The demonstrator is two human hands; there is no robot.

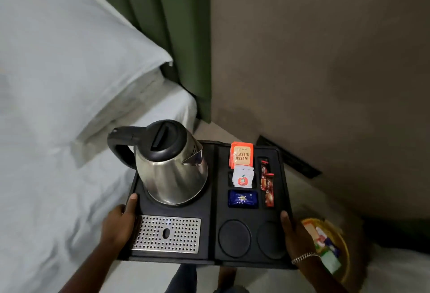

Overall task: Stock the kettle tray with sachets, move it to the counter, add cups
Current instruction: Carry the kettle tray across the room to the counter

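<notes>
The black kettle tray [209, 230] is held in the air in front of me. My left hand [119, 220] grips its left edge and my right hand [294, 234] grips its right edge. A steel kettle [172, 167] with a black lid and handle stands on the tray's back left. The right compartments hold orange Classic Assam tea sachets [241, 155], white sachets [243, 177], a blue sachet [242, 198] and red stick sachets [267, 184]. Two round cup recesses [234, 238] at the front right hold nothing. A perforated metal drip plate [166, 234] sits front left.
A bed with white sheets and a pillow [69, 60] fills the left. A green curtain [167, 13] hangs behind it, next to a brown wall [325, 60]. A yellow basket [330, 246] of assorted sachets rests low on the right, on a white surface.
</notes>
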